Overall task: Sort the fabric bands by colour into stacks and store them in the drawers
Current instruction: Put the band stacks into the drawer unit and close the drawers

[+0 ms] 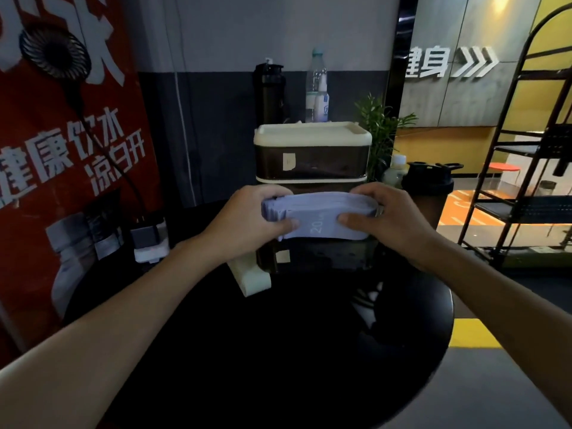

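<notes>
Head view: a drawer unit [312, 136] with a cream lid and dark see-through fronts stands at the far side of a round black table [278, 366]. Its top drawer [328, 162] is closed and bears one pale label; what lies inside is too dark to tell. A second pale label shows on a lower drawer [315, 258], and the level between the two is hidden by the hands.

One stack of lilac fabric bands [322, 212] is held off the table just in front of the unit, at its middle level. The bands are pressed too tight to count, and the near face shows "20". The left hand [257, 216] grips the stack's left end, thumb on the near face and fingers curled over the top. The right hand [393, 216] grips the right end the same way.

Behind the unit stand three bottles: a black bottle [269, 91], a clear water bottle [316, 75] and a small white bottle [322, 108]. To the right are a plant [380, 128], a black shaker cup [428, 187] and a black rack [526, 209]. To the left are a red poster [37, 134], a small fan [54, 52] and a plug block [148, 235] with a cord.
</notes>
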Demonstrator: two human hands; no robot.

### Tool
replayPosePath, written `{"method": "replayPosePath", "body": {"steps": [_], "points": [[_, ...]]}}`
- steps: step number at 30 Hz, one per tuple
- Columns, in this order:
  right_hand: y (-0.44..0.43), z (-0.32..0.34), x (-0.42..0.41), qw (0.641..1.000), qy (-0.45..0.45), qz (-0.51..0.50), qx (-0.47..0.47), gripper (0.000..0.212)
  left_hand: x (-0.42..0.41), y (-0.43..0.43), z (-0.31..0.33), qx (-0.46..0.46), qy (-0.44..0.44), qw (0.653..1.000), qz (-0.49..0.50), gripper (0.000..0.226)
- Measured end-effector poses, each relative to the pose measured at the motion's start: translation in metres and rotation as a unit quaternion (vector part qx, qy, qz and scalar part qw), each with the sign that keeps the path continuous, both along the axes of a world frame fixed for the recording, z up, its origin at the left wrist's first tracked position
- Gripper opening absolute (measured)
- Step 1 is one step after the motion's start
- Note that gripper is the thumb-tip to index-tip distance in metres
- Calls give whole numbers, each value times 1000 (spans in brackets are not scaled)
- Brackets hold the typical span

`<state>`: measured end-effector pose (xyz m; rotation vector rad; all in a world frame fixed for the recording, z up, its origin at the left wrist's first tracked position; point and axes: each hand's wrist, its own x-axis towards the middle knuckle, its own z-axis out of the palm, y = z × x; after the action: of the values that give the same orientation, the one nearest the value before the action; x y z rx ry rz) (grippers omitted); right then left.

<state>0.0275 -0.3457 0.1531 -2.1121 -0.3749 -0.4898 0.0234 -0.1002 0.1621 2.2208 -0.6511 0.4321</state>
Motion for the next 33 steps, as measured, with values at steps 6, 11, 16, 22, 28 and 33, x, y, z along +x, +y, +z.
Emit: {"method": "replayPosePath", "body": {"steps": [6, 11, 16, 22, 28, 33], "points": [[-4, -17, 47, 997, 68, -28, -17, 39, 48, -11, -18, 66, 3, 997, 40, 32], [-10, -31, 62, 991, 105, -52, -57, 42, 62, -14, -31, 95, 16, 994, 50, 32], [-9, -36, 69, 975, 123, -107, -151, 38, 70, -19, -33, 155, 56, 982, 94, 42], [-8, -36, 70, 965, 147, -99, -196, 33, 72, -25, -29, 257, 47, 959, 114, 37], [-16, -41, 65, 989, 121, -28, -83, 57, 64, -7, -38, 70, 59, 992, 88, 45], [-18, -43, 62, 992, 112, 1, -61, 60, 51, 10, -76, -169, 95, 979, 60, 77]]}}
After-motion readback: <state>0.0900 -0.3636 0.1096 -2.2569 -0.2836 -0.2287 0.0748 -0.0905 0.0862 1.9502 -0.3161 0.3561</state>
